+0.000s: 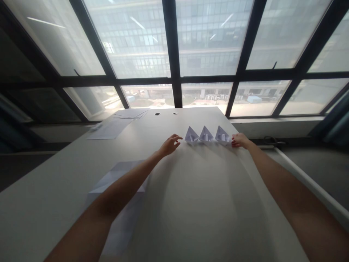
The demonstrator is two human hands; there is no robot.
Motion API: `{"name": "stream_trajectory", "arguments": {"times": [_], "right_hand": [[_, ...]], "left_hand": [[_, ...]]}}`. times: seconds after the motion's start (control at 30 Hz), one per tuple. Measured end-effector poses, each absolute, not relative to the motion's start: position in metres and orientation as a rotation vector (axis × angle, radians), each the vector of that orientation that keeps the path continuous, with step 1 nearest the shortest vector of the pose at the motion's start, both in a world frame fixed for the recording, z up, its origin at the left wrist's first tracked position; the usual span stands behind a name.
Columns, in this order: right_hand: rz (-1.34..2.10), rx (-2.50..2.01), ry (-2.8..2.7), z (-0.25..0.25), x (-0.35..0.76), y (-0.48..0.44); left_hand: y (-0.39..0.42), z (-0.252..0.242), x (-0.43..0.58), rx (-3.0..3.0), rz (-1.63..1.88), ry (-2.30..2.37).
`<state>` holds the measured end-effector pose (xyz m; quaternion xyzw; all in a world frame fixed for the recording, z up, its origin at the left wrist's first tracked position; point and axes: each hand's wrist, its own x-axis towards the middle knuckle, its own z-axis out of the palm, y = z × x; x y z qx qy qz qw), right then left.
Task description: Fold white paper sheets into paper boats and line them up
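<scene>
Three white folded paper boats stand upright in a row across the tabletop: a left boat [191,136], a middle boat [206,135] and a right boat [222,136]. Just left of the row is my left hand [169,145], its fingers apart and holding nothing. A small gap separates its fingertips from the left boat. At the other end of the row, my right hand [240,140] has its fingers curled together at the right boat's outer tip. The fingers partly hide that contact.
A creased white sheet [120,211] lies under my left forearm. More paper sheets [109,127] are at the table's far left. Two round holes, one a cable hole [157,114], sit near the back edge of the white table [191,203]. Large windows [207,40] rise behind it.
</scene>
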<state>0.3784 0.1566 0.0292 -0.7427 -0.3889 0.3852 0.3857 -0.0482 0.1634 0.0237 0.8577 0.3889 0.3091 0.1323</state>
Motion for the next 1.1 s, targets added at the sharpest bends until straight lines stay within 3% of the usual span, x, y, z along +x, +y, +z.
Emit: {"name": "stream_trajectory", "arguments": {"times": [0.23, 0.5, 0.73, 0.93, 1.1], "right_hand": [[0.773, -1.791, -1.011, 0.002, 0.383, 0.114], [0.478, -1.744, -1.094, -0.010, 0.352, 0.073], [0.399, -1.527, -1.543, 0.002, 0.252, 0.029], [0.247, -1.327, -1.964, 0.003, 0.183, -0.024], [-0.083, -1.638, -2.150, -0.010, 0.182, -0.038]], "left_hand": [[0.065, 0.052, -0.174, 2.610, 0.620, 1.154], [-0.045, 0.024, -0.289, 2.667, 0.123, 1.403], [-0.049, 0.011, -0.173, 2.739, 0.017, 1.359], [-0.026, 0.004, -0.040, 2.816, 0.146, 1.148], [-0.013, -0.003, 0.011, 2.854, 0.252, 1.075]]}}
